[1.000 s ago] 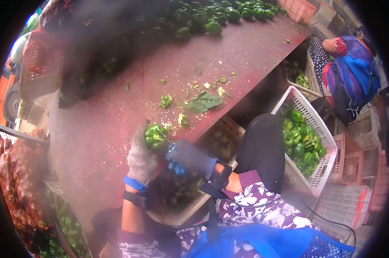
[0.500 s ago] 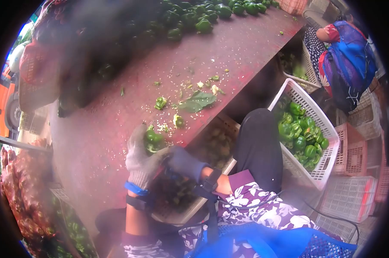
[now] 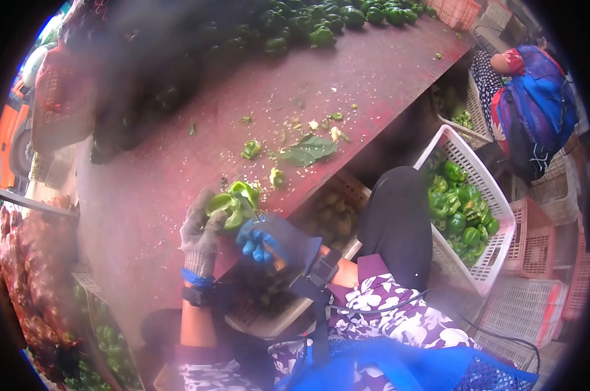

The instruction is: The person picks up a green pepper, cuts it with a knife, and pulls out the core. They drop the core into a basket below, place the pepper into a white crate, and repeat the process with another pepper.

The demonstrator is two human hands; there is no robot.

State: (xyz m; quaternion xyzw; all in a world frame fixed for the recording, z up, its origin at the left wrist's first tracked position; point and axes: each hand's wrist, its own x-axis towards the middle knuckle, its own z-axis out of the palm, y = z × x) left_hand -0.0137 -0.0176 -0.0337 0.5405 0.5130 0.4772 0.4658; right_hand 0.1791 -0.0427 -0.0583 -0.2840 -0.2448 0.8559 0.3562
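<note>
My left hand [image 3: 202,231], in a grey knit glove, grips a green bell pepper [image 3: 237,199] just above the red tabletop. The pepper is cut open and its pale inside shows. My right hand [image 3: 270,242], in a blue-coated glove, is closed around a small knife; a bit of its brownish handle [image 3: 280,264] shows below the fingers, and the thin blade reaches toward the pepper, mostly hidden. Beside the pepper lie cut pepper cores [image 3: 250,149], scattered seeds and a green leaf [image 3: 308,150].
Whole green peppers [image 3: 322,37] are heaped along the table's [image 3: 373,85] far side. At my right stands a white crate [image 3: 497,260] with opened peppers; another crate [image 3: 259,322] is beneath my hands. A person in a blue vest [image 3: 539,98] sits at upper right. Red net sacks [image 3: 34,274] stand left.
The pepper has turned and now shows its opened, pale inside. My right hand has rolled so its blue fingers show, and my left hand has shifted slightly left.
</note>
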